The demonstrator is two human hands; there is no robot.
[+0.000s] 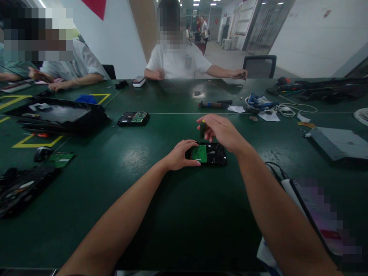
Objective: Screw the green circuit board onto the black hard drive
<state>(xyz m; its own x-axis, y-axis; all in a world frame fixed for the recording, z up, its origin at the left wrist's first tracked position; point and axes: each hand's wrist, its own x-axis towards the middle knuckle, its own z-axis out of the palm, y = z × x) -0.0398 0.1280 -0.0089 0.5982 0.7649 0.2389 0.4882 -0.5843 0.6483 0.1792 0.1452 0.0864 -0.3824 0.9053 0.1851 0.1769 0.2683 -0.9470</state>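
Observation:
A black hard drive (217, 154) lies on the green table in front of me, its green circuit board (199, 154) facing up. My left hand (184, 155) grips the drive's left end, with the thumb along the near edge and the fingers on the far edge. Over the far side of the drive, my right hand (220, 130) holds a screwdriver (202, 129) upright by its dark handle with a yellow top. The screwdriver's tip points down at the far edge of the circuit board; whether it sits in a screw is too small to tell.
Another hard drive (133, 118) lies farther back on the left, near a black tray (57, 115). Loose black parts (25, 188) are at the left. A grey metal box (340, 143), cables (260, 102) and a phone (313, 218) are on the right. Co-workers sit across the table.

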